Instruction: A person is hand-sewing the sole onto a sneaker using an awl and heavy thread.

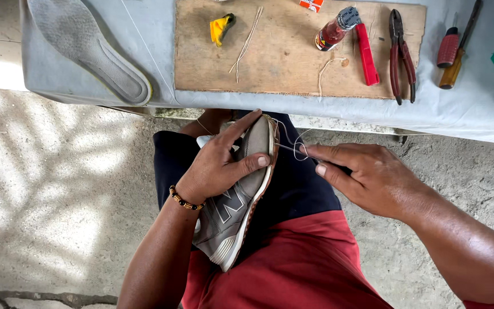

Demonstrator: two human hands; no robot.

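Farthest left on the bench [161, 51], well beyond the fingers, a grey insole [90, 48] lies flat, its top end cut off by the frame edge. A wooden board [284, 63] sits next to it, carrying a small yellow piece [220, 27], hard to identify, and loose strands of thread [248, 41].

Below, the left hand [219, 163] grips a grey sneaker [241, 194] resting on the person's lap, sole edge turned up and toe toward the bench. The fingers are wrapped around the upper, the index finger stretched along the toe and the thumb pressed against the side near the sole; the palm hides part of the shoe. A beaded bracelet [184, 200] circles that wrist.

Just right of those fingers, a thin metal awl or needle [290, 149] runs from the sneaker's sole seam to the right hand [370, 177]. Pale thread loops around it, too fine to trace fully. The right fingers are closed on the tool's handle, which is almost entirely hidden inside the grip.

Above the right fingers on the board stand a small bottle of reddish liquid [334, 30] and a red-handled cutter [367, 54], then pliers [401, 54]. Farthest right, off the board, lie two screwdrivers [454, 48], their tips cut off.
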